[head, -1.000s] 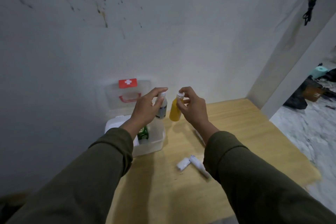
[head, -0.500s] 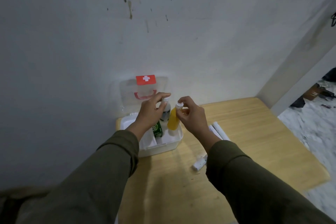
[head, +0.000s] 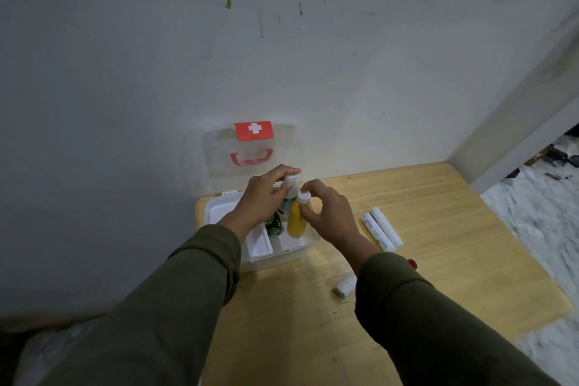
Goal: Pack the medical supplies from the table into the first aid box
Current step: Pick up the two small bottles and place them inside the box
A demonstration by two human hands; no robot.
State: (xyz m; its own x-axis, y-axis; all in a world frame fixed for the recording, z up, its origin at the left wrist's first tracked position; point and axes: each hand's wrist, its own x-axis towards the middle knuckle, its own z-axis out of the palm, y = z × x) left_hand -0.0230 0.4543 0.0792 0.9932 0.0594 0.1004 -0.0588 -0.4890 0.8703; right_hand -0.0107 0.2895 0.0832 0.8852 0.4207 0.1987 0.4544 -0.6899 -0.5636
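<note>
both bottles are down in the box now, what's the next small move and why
Probably let go of both bottles and lift the hands clear. The yellow bottle under the right hand and the white bottle in the left hand already stand upright inside the first aid box, while white tubes wait on the table.

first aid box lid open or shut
Open: the clear lid stands upright against the wall behind the white first aid box, whose compartments show.

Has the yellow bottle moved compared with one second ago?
Yes. The yellow bottle was right of the first aid box, above the table; now it is lowered inside.
</note>
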